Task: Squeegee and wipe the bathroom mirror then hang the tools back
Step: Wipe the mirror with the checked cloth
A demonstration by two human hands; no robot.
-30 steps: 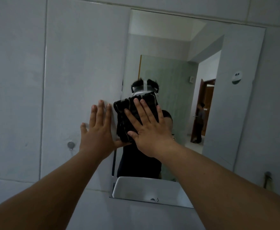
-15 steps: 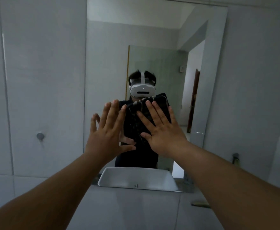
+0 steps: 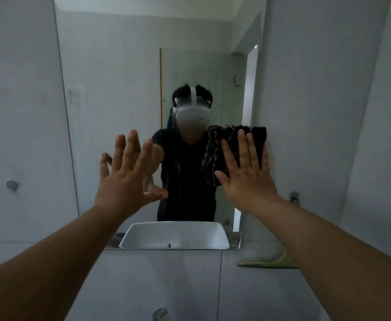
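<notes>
The frameless mirror [image 3: 120, 89] fills the middle of the tiled wall. My right hand [image 3: 245, 172] lies flat with spread fingers on a dark patterned cloth [image 3: 215, 158], pressing it against the glass near the mirror's right edge. My left hand [image 3: 127, 172] is held up open, fingers apart, at or just off the glass left of centre, holding nothing. A yellow-green squeegee [image 3: 271, 262] hangs on the wall below a hook [image 3: 294, 195], right of the mirror; my right forearm covers its handle.
A second wall hook [image 3: 11, 184] sits on the tiles left of the mirror. The white sink shows only as a reflection [image 3: 173, 237] at the mirror's bottom edge. The top of a tap [image 3: 161, 315] peeks in at the lower frame edge.
My right hand has slid the cloth across the glass from the mirror's left edge to its right edge. My left hand came off the wall tile and now hovers over the mirror.
</notes>
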